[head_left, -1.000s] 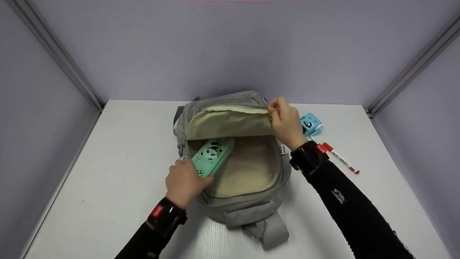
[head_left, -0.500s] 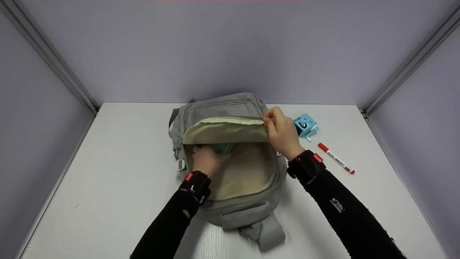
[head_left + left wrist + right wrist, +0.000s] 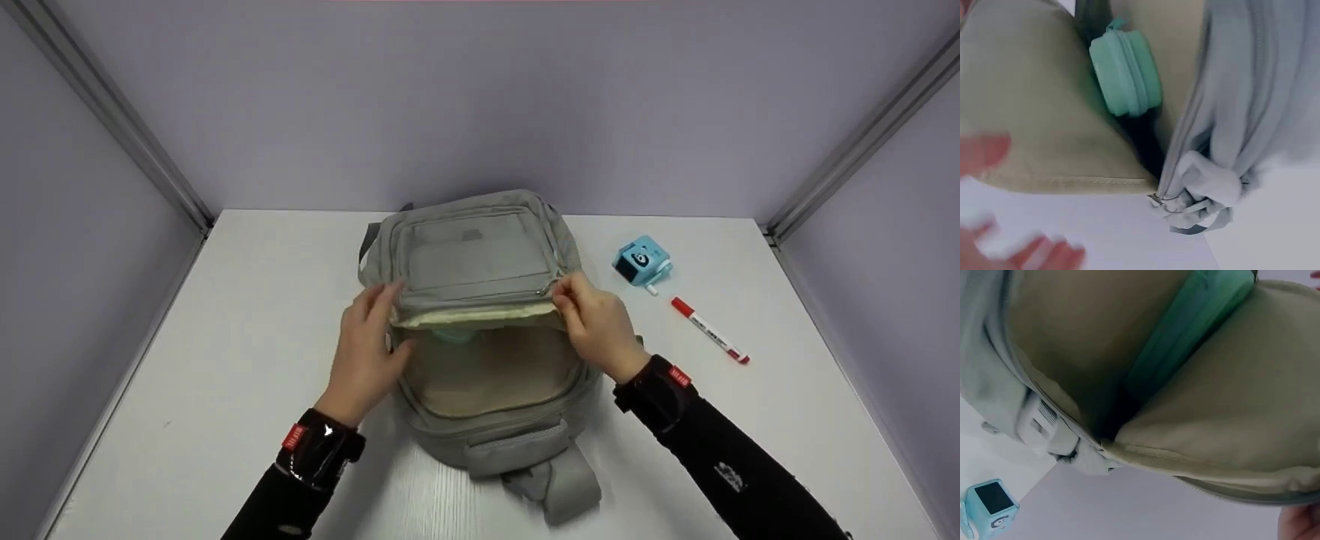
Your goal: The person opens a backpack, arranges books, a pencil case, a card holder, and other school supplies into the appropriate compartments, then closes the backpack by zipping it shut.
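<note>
A grey backpack (image 3: 472, 247) lies on the white table with its main compartment unzipped. Inside it is a green zipped pencil case (image 3: 1129, 73), mostly hidden under the flap in the head view; the right wrist view shows its long side. My right hand (image 3: 600, 322) pinches the right corner of the raised flap (image 3: 480, 313). At the flap's left side my left hand (image 3: 364, 349) has its fingers spread and holds nothing; its fingers look blurred in the left wrist view.
Right of the backpack sits a light blue pencil sharpener (image 3: 643, 261) with a panda picture. A red-capped marker (image 3: 710, 330) lies in front of it. A grey strap (image 3: 559, 480) trails toward the near edge. Grey panels stand around the table.
My left hand has pushed the green pencil case deep into the backpack, let go and come back out to the left. The right hand has drawn the flap down toward me.
</note>
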Motion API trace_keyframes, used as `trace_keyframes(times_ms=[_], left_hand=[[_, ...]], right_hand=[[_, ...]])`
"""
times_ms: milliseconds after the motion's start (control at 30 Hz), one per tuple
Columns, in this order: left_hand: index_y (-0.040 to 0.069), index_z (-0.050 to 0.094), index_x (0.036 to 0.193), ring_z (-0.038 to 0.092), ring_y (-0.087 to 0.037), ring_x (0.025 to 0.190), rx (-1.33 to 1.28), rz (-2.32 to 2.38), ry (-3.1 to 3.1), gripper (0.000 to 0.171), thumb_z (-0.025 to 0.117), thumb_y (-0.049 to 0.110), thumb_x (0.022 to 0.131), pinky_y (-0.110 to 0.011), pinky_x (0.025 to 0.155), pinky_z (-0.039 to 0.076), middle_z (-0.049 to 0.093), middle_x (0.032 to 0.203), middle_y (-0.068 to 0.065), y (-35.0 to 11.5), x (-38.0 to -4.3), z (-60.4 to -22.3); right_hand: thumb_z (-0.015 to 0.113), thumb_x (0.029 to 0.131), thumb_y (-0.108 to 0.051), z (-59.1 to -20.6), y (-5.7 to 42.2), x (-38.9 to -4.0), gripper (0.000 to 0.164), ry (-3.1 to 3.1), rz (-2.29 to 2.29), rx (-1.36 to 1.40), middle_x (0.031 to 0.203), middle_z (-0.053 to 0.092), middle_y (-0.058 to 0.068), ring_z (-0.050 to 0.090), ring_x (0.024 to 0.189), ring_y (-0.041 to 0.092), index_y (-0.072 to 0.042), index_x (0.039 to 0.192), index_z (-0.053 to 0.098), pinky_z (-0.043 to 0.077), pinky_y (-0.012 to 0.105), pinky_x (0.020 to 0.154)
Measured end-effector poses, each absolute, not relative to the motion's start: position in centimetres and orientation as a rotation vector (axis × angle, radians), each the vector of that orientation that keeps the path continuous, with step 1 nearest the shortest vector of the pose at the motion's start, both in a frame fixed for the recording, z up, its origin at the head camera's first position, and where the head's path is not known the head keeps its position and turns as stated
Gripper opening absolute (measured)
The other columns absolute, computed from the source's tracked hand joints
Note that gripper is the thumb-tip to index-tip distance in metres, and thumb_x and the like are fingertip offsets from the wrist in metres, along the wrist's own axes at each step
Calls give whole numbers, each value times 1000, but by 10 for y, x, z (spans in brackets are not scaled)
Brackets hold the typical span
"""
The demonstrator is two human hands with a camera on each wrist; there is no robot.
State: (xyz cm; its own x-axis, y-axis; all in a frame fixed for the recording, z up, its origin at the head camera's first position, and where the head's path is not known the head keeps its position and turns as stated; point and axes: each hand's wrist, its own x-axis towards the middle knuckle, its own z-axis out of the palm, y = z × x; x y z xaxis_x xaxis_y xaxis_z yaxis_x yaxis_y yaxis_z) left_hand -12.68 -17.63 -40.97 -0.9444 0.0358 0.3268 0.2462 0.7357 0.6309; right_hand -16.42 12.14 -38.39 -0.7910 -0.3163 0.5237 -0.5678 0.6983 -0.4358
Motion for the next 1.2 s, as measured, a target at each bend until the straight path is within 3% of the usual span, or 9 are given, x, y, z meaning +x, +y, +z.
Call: trace_keyframes(times_ms=[167,300,433,567,767,867,1000,1200], left_hand=[[14,61,132,56,-38,123,-539,-786,-2654,57,74,-5,80,-51,101,49,59,133,-18,-174,-115,-434],[15,67,123,62,-35,116,-633,-583,-2603,53,79,-4,75,-46,94,54,64,125,-14,-175,-108,-455],[11,71,117,66,-35,102,-693,-432,-2505,49,80,-5,72,-41,85,57,67,122,-15,-177,-104,-474],[10,71,119,67,-35,86,-702,-355,-2457,56,79,-9,67,-40,75,59,68,124,-16,-178,-101,-486],[7,71,120,66,-34,78,-699,-360,-2455,63,81,-11,60,-39,69,59,67,127,-17,-177,-99,-492],[6,71,119,65,-31,73,-700,-374,-2448,62,81,-11,59,-37,64,57,68,126,-19,-177,-100,-493],[5,71,118,66,-29,72,-701,-407,-2445,59,78,-12,62,-36,64,56,68,125,-19,-179,-97,-496],[4,72,116,71,-29,81,-693,-424,-2436,52,77,-10,66,-36,70,58,69,123,-19,-183,-89,-498]], right_hand=[[67,89,-1,-410,128,-140,12,-2477,788,785,70,61,4,47,56,7,-5,89,55,41,25,52],[70,86,-1,-431,133,-122,13,-2487,725,895,76,66,4,58,61,9,-6,90,58,48,25,56],[72,84,-3,-449,137,-109,15,-2519,627,1012,91,71,6,70,81,16,-8,89,59,57,30,69],[72,84,-4,-464,139,-102,14,-2570,582,1093,111,70,12,70,104,26,-10,89,59,59,36,86],[70,87,-6,-470,142,-101,11,-2612,658,1108,119,67,13,67,110,28,-10,91,61,57,37,90],[70,88,-7,-468,148,-108,12,-2643,744,1031,119,67,14,66,110,29,-9,96,61,57,39,90],[69,90,-8,-465,166,-135,19,-2720,794,787,122,65,19,62,117,35,-3,107,61,51,47,101],[63,94,-12,-465,209,-202,43,-2889,715,357,144,46,30,44,134,46,5,131,50,36,58,113]])
